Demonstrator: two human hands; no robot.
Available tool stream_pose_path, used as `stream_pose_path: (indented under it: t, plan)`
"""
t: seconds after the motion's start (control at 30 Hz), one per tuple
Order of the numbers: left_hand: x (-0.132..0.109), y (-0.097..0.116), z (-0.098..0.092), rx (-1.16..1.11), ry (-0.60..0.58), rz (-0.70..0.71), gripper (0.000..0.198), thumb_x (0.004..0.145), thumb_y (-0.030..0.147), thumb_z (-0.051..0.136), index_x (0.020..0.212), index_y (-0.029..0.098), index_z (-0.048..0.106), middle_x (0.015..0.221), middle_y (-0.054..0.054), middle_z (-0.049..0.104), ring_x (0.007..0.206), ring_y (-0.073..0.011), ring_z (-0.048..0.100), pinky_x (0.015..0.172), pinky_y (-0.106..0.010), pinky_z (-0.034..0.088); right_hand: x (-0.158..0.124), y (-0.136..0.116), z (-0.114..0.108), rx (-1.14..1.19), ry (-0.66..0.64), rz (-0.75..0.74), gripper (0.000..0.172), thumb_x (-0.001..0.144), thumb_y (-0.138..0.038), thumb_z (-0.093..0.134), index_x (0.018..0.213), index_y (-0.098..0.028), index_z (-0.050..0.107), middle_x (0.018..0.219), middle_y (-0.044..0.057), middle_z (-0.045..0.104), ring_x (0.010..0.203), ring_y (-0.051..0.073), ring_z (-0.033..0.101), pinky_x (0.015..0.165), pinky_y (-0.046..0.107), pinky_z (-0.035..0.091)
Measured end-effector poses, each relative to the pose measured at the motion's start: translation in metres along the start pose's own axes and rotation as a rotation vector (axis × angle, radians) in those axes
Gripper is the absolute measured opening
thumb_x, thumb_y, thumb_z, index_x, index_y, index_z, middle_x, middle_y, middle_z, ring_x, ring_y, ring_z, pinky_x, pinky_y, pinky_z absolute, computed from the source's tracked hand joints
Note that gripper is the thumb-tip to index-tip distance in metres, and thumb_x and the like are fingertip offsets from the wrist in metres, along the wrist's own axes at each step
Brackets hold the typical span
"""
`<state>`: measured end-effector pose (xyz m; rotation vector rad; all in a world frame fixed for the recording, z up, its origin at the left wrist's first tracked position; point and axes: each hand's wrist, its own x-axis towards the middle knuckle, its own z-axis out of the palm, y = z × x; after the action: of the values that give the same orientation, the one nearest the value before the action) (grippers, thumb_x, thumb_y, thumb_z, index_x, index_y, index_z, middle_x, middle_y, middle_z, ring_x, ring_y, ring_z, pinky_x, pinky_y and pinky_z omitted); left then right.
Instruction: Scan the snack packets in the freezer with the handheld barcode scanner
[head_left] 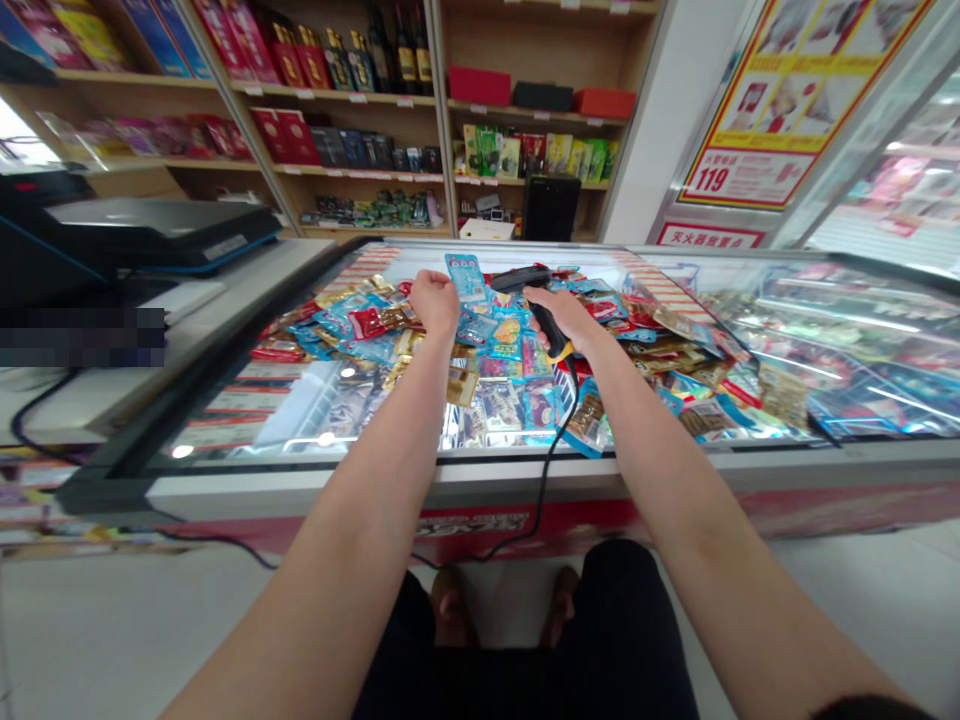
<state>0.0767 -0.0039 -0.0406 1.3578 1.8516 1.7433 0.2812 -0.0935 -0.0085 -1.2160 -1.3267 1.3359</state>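
My right hand [564, 316] is closed round the handle of a black and yellow barcode scanner [523, 280], whose head points left. A black cable [546, 470] hangs from its grip. Left of it, my left hand [435, 302] is closed on a light blue snack packet [466, 278], which stands tilted up beside the fingers and faces the scanner. Under both hands, many small snack packets [360, 318] in blue, red and gold lie heaped on the glass top of a chest freezer [247, 440].
A counter [225, 310] with a scale-like device [165, 232] stands at the left. Wooden shelves [360, 175] with boxes and bottles rise behind. A black box-shaped item [551, 208] stands at the freezer's far edge. The cable loops down the freezer's front.
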Motion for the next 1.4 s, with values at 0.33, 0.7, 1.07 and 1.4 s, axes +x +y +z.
stream_pose_path:
  t: [0.33,0.7,1.07,1.4]
  plan:
    - [0.003,0.005,-0.01,0.001,0.033,-0.051,0.019,0.077,0.005,0.055,0.084,0.024,0.056,0.087,-0.002,0.065,0.098,-0.0213,0.067,0.102,-0.034,0.048,0.006,-0.002,-0.002,0.079,0.278,-0.05,0.027,0.103,-0.039,0.062,0.082,-0.022,0.056,0.05,-0.002,0.054,0.038,0.014,0.048,0.035,0.025,0.038]
    - [0.0,0.008,-0.023,0.135,0.194,-0.037,0.021,0.084,0.015,0.065,0.102,0.025,0.06,0.129,-0.014,0.065,0.14,-0.0355,0.051,0.122,-0.057,0.036,0.016,-0.006,-0.024,0.154,0.642,-0.074,0.024,0.101,-0.045,0.059,0.094,-0.023,0.065,0.055,-0.002,0.052,0.044,0.02,0.055,0.042,0.031,0.048]
    - [-0.026,0.011,-0.015,0.281,-0.024,0.235,0.021,0.079,0.021,0.072,0.099,0.026,0.068,0.137,-0.014,0.066,0.148,-0.0384,0.043,0.129,-0.062,0.021,0.023,-0.001,-0.037,0.066,0.696,-0.136,0.047,0.095,-0.068,0.063,0.095,-0.021,0.069,0.053,0.0,0.051,0.046,0.025,0.059,0.043,0.037,0.05]
    - [-0.056,0.029,0.038,0.196,-0.454,0.203,0.014,0.088,0.022,0.063,0.086,0.021,0.076,0.102,-0.01,0.08,0.107,-0.0273,0.073,0.098,-0.034,0.051,0.024,-0.004,-0.04,0.116,0.683,-0.156,0.046,0.094,-0.068,0.062,0.101,-0.023,0.068,0.054,-0.001,0.049,0.05,0.026,0.06,0.044,0.036,0.049]
